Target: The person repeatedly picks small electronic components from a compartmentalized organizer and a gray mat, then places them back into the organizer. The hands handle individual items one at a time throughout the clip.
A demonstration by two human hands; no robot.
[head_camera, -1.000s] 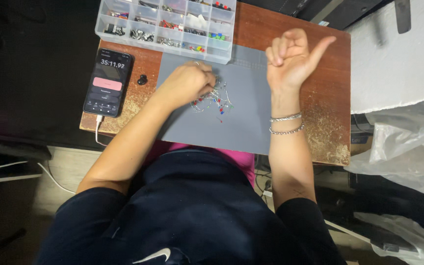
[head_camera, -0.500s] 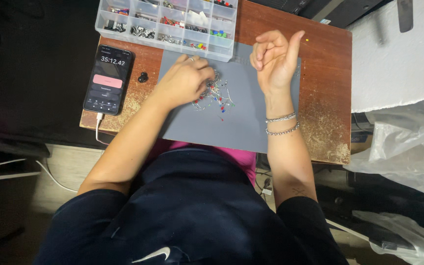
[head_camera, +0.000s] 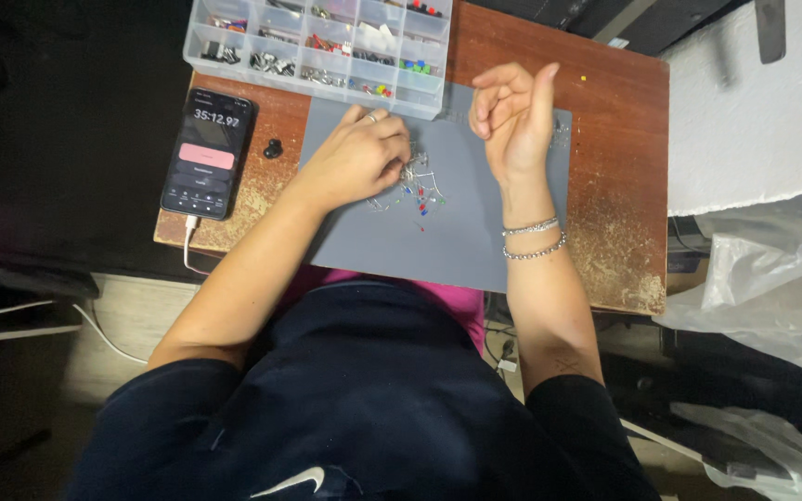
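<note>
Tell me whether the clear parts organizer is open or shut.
Open: the clear organizer shows no lid over its compartments, though its top edge is cut off.

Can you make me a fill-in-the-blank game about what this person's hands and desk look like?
1. The left hand rests on a small pile of tiny parts lying on the ____ mat.
2. The right hand is raised, and its wrist wears two ____.
3. The phone lies to the ____ of the mat.
4. The clear organizer box sits at the ____ edge of the table.

Missing words: grey; bracelets; left; far
</note>
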